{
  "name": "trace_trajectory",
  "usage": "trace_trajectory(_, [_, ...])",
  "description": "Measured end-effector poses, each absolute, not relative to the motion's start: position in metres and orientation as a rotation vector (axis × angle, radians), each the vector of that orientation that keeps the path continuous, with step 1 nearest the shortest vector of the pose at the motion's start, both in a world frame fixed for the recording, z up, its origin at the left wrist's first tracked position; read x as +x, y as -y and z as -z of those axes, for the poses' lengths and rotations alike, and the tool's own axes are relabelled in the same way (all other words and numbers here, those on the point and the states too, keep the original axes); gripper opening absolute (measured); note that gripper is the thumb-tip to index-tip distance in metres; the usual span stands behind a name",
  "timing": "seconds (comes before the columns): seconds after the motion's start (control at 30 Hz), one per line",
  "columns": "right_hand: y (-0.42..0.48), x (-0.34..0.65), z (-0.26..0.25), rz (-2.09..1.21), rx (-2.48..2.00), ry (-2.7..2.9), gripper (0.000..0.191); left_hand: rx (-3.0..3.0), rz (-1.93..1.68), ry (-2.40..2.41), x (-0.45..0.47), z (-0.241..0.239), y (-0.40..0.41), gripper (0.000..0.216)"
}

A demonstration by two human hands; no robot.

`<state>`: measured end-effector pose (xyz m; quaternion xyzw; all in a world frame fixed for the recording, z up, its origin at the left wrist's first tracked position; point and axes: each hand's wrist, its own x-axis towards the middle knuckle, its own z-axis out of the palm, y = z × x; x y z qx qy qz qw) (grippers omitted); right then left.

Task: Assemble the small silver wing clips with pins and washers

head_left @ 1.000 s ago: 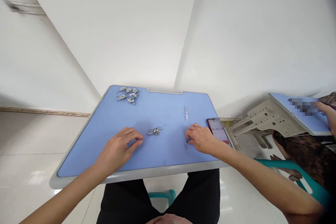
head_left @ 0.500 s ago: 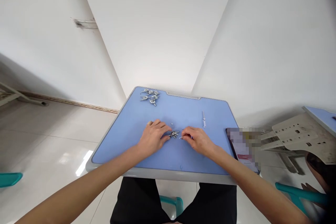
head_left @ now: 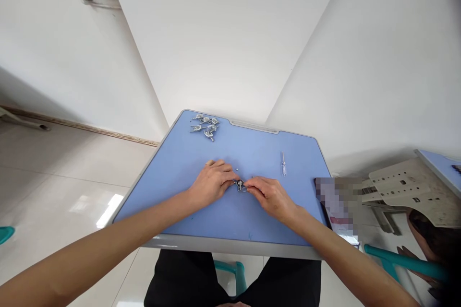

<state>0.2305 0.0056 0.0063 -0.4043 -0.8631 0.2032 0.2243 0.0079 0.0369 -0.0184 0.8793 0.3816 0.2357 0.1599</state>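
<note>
Both my hands meet at the middle of a blue desk. My left hand and my right hand each pinch a side of one small silver metal fitting that rests on the desktop. The fingers of both hands are curled in toward it. A tiny loose metal piece lies just beyond the fingers.
Several similar silver fittings lie in a pile at the desk's far left corner. A small clear-handled screwdriver lies to the right. A phone sits at the right edge. Another desk and a person's hand are at the right.
Both hands came in from wide apart to the fitting at the middle and now grip it from either side. The camera turned left and down.
</note>
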Motion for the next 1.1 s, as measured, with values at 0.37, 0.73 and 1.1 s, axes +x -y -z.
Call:
trace_trajectory(0.37, [-0.001, 0.221, 0.003, -0.370, -1.268, 2.291, 0.014, 2.515, -0.653, -1.087, 0.007, 0.019, -0.038, 0.023])
trace_trajectory(0.73, [-0.013, 0.207, -0.011, -1.032, -1.620, 1.823, 0.011, 2.453, -0.648, -1.079, 0.007, 0.016, -0.039, 0.020])
trace_trajectory(1.1, [0.000, 0.228, -0.008, -1.201, -1.440, 1.793, 0.015, 2.440, -0.696, -1.098, 0.007, 0.021, -0.039, 0.014])
